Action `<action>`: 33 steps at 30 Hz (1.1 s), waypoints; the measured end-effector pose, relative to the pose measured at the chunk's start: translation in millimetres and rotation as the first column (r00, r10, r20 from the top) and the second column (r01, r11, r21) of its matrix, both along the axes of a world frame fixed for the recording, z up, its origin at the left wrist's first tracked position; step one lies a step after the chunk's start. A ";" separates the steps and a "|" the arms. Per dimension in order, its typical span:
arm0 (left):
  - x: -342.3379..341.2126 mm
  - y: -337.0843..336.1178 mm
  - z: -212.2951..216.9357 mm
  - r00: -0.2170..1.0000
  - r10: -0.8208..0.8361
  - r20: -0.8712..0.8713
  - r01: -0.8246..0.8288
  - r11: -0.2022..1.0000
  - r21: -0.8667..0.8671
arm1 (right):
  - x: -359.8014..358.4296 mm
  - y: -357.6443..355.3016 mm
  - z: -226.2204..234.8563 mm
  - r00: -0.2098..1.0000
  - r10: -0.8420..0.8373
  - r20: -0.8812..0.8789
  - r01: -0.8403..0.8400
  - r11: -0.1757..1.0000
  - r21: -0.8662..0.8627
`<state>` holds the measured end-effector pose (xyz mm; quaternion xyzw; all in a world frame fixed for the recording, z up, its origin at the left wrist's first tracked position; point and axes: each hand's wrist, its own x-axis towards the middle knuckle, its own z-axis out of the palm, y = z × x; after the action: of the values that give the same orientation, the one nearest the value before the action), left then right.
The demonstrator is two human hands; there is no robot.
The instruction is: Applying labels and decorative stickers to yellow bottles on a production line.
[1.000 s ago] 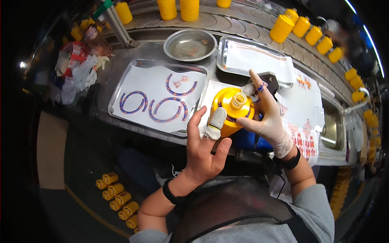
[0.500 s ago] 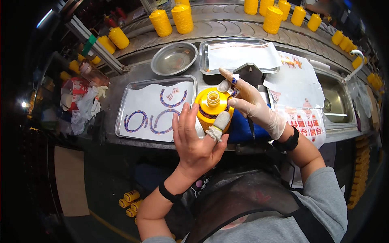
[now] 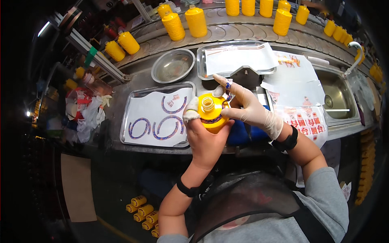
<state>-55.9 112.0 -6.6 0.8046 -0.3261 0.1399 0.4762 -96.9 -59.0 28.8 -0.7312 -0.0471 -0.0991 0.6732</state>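
Grey metal surface (image 3: 133, 79) curves across the view, and the yellow bottle (image 3: 211, 115) held at its middle front serves as the landmark. Far left of the bottle lies a heap of rags (image 3: 90, 115) at the surface's end. Nearer, just left of the bottle, sits a flat tray (image 3: 133, 99) lined with white paper carrying curved blue label strips (image 3: 167, 124). Behind and left of the bottle stands a round steel bowl (image 3: 173, 65). Along the ledge behind it stands a row of yellow bottles (image 3: 196, 21).

The left hand (image 3: 206, 137) comes up from below the bottle and cups its body, fingers closed round it; a white cot covers the fingertip at the bottle's upper left. The bottle stands upright in that grip, its open neck toward the camera, with a blue patterned band round its shoulder. The right hand (image 3: 247, 108), in a white glove, meets the bottle from the right: its fingers are spread, with the thumb side pressed against the bottle's shoulder and the forefinger stretched up and back past the neck.

Directly behind the bottle lies a second tray (image 3: 202, 60) holding a clear sheet. Right of the bottle lie printed paper sheets (image 3: 302, 119) with red marks, hanging over the front edge. Farther right is a sink (image 3: 336, 95) with a bent tap (image 3: 356, 54). Below the bottle, on the floor, lie more small yellow bottles (image 3: 142, 210).
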 end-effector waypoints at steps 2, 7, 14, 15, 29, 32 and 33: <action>7.2 1.4 1.7 0.998 -0.059 -0.019 0.059 0.998 -0.025 | 4.2 -4.6 -11.8 1.000 -0.005 0.017 0.005 1.000 0.007; 56.5 28.1 15.6 0.689 -0.560 -0.460 0.456 0.828 -0.326 | 0.5 -0.2 -8.0 1.000 -0.003 -0.018 0.003 0.999 0.036; 70.4 44.2 19.9 0.404 -0.706 -0.582 0.536 0.698 -0.474 | -5.9 11.4 -7.0 0.998 0.012 -0.068 0.005 0.968 0.252; 63.6 43.2 18.5 0.425 -0.678 -0.599 0.433 0.734 -0.524 | -6.0 10.6 -10.2 0.998 0.028 -0.057 -0.011 0.959 0.283; 37.7 37.3 10.0 0.693 -0.529 -0.490 0.303 0.830 -0.468 | -4.3 22.3 -4.0 0.994 -0.064 -0.088 0.073 0.992 0.103; 29.5 51.7 -16.8 0.936 -0.305 -0.176 0.247 0.924 -0.291 | -2.1 20.5 -9.2 0.995 -0.069 -0.068 0.075 0.994 0.083; 25.3 54.9 -19.2 0.934 -0.310 -0.179 0.251 0.923 -0.292 | -1.3 19.5 -11.0 0.996 -0.071 -0.051 0.074 0.995 0.061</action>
<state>-30.6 166.9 -25.7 0.6891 -0.3617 0.0215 0.6276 -98.3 -39.5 17.9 -0.7133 -0.0012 -0.1070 0.6926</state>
